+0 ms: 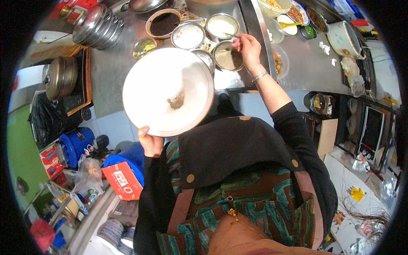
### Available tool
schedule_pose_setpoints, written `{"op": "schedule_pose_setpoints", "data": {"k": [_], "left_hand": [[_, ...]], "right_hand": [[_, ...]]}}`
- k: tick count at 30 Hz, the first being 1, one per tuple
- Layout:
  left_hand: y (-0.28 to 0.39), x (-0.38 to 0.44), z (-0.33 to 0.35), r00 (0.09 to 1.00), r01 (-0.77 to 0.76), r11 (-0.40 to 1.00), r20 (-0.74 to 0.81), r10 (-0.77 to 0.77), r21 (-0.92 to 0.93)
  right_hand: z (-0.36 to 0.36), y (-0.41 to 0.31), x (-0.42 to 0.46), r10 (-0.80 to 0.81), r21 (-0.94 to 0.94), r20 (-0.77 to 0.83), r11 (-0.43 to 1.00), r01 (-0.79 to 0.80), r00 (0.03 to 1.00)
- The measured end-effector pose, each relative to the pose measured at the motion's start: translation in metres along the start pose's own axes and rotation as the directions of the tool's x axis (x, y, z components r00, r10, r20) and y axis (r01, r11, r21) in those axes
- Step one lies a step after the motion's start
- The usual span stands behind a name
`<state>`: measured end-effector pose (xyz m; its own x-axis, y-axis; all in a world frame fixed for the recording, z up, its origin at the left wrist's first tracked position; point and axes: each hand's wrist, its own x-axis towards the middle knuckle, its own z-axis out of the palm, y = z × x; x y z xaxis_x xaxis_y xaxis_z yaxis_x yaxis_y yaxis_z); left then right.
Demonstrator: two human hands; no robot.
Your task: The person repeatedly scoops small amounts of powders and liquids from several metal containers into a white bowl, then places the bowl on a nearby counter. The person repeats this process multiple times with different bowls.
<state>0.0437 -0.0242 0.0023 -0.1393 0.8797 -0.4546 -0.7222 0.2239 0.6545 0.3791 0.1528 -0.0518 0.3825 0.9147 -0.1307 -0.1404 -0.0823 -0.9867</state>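
My left hand [151, 143] grips the near rim of a large white round dish [143, 92]. A small heap of grey-brown powder [176, 101] lies inside it. In my right hand [250, 51] is a thin-handled spoon [232, 35], its end over a metal bowl of white granules [220, 25]. Just below that hand sits a metal bowl of greyish powder [225, 59], partly shaded. Beside them stands another metal bowl of white powder [187, 36]. The dish partly covers a smaller metal bowl [205, 59].
Farther left are a bowl of dark liquid [164, 23], a small bowl of yellowish-green contents [144, 47] and stacked metal pots [97, 27]. Across a raised metal edge [266, 38], the right counter holds several food containers and a white tub [342, 38]. Blue bins [76, 145] stand below left.
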Motion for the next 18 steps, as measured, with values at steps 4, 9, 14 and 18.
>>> {"op": "schedule_pose_setpoints", "data": {"k": [4, 9, 14, 18], "left_hand": [[-0.004, 0.006, 0.008, 1.000, -0.026, 0.999, 0.011, 0.027, -0.036], [-0.009, 0.016, 0.016, 1.000, -0.021, 0.998, 0.002, 0.022, -0.060], [-0.011, 0.022, 0.023, 1.000, -0.009, 0.998, -0.012, 0.009, -0.058], [-0.012, 0.025, 0.025, 0.999, -0.021, 0.999, 0.024, 0.022, -0.038]], "right_hand": [[-0.010, 0.007, 0.007, 0.160, 0.314, -0.032, 0.939, -0.142, 0.987], [-0.016, 0.005, 0.004, 0.219, 0.437, -0.017, 0.879, -0.190, 0.976], [-0.021, -0.001, 0.000, 0.238, 0.447, 0.010, 0.868, -0.217, 0.971], [-0.025, -0.001, -0.003, 0.237, 0.423, 0.011, 0.879, -0.220, 0.971]]}}
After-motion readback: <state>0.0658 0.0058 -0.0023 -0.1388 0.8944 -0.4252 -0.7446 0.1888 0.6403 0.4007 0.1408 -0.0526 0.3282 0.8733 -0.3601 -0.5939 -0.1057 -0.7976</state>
